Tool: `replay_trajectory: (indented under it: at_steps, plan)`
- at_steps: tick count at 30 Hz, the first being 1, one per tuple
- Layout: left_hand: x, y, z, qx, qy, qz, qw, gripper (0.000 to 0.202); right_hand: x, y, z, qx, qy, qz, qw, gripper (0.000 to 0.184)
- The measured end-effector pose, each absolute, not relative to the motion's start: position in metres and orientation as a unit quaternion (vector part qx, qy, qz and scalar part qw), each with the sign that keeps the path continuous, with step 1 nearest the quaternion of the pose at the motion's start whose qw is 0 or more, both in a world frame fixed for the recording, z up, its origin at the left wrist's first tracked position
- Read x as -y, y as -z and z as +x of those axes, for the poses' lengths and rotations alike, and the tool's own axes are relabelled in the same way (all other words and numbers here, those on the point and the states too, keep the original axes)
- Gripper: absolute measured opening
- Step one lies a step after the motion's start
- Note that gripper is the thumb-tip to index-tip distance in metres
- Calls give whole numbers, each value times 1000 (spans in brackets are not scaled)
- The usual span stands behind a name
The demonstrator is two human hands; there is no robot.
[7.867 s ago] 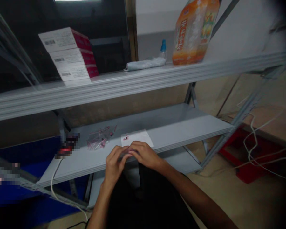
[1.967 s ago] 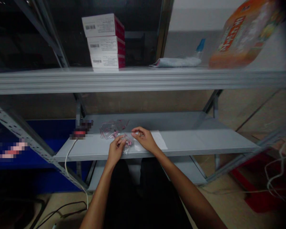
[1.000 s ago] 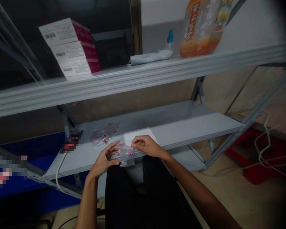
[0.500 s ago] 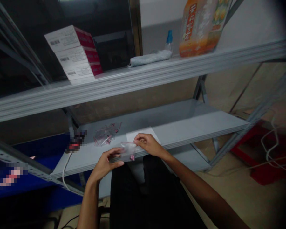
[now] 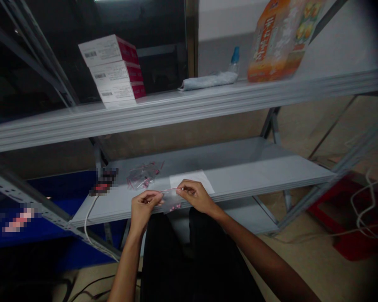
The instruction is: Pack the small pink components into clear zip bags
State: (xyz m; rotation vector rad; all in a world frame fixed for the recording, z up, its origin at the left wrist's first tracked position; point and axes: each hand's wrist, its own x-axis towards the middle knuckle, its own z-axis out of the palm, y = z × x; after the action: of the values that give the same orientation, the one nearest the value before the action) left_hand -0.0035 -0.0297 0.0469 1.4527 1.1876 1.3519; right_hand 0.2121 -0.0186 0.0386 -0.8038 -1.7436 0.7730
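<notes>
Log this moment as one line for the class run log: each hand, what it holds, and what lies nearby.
left hand: pinches small plastic bag | right hand: pinches same bag | nearby: paper sheet, pile of bags on shelf

The left hand (image 5: pixel 143 208) and right hand (image 5: pixel 196 195) sit close together, their fingers (image 5: pixel 185 188) pinched, while the bare left forearm (image 5: pixel 125 262) and right forearm (image 5: pixel 255 251) angle inward from the bottom of view.
</notes>
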Motion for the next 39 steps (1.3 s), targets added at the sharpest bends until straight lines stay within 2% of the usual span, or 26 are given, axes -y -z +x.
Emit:
replay_trajectory:
  at_steps: [5, 9, 14, 20, 28, 34, 39]
  plan:
    - [36, -50, -1, -442, -552, 608, 359, 18, 23, -42, 213, 720, -338, -298, 528, 29]
    - [42, -52, 4, -425, -556, 611, 369, 15, 26, -42, 209, 704, -385, -300, 515, 28]
    - [44, -51, 12, -425, -536, 596, 421, 22, 28, -45, 210, 727, -332, -288, 527, 27]
    - [44, -50, 17, -444, -524, 598, 414, 21, 32, -42, 206, 736, -331, -300, 508, 24]
    - [46, -51, 25, -418, -534, 597, 428, 24, 32, -44, 206, 733, -312, -296, 527, 24]
    - [51, -54, 31, -426, -548, 596, 404, 21, 33, -42, 203, 736, -292, -321, 520, 16]
    - [50, -52, 36, -413, -555, 593, 411, 19, 33, -45, 206, 739, -283, -308, 528, 20]
